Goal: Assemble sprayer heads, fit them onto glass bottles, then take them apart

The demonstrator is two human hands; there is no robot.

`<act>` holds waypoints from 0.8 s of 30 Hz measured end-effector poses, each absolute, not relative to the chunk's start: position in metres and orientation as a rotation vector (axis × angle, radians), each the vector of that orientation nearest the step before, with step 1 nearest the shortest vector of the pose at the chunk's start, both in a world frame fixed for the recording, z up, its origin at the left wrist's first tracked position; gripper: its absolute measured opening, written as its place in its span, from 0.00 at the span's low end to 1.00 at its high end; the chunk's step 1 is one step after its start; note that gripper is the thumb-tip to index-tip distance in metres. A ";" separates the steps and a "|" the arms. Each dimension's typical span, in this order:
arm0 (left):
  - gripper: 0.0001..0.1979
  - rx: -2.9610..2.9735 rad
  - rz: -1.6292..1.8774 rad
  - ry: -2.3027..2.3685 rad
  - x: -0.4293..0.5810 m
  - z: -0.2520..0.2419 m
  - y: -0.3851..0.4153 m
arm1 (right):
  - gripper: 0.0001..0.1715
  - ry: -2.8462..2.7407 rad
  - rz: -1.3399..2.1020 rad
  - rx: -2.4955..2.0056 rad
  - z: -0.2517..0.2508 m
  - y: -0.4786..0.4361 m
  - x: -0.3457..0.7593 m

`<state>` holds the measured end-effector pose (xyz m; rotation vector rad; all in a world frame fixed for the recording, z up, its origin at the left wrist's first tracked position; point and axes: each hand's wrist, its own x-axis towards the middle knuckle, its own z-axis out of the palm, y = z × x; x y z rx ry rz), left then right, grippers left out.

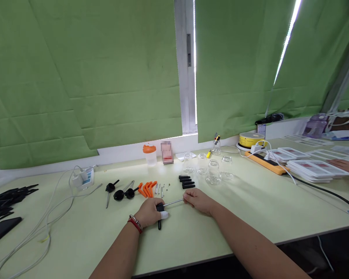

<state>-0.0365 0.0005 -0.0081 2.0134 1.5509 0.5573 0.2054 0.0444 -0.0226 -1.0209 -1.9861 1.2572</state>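
Near the table's front edge, my left hand (151, 212) is closed around a black plastic part (159, 223) with a thin metal rod (173, 202) sticking out to the right. White wrapping covers one fingertip of that hand. My right hand (198, 199) pinches the far end of the rod. Just beyond lie orange curved pieces (148, 189), small metal pins (159, 189) and black ribbed pieces (186, 182). To the left are round black parts with metal rods (124, 194). Several clear glass jars (213, 173) stand behind my right hand.
An orange-lidded cup (149, 155) stands by the wall. White cables (48, 213) and a power strip (88, 177) lie left. An orange power strip (266, 163), yellow tape roll (251, 140) and stacked white trays (311, 171) are right, near another person's hand (346, 167).
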 end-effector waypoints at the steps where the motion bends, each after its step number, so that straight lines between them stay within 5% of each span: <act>1: 0.14 2.012 0.558 1.552 -0.036 -0.008 0.000 | 0.16 -1.986 1.248 -1.001 -0.023 0.044 0.206; 24: 0.14 2.027 0.579 1.580 -0.034 -0.007 -0.002 | 0.06 -2.012 1.238 -1.019 -0.024 0.045 0.202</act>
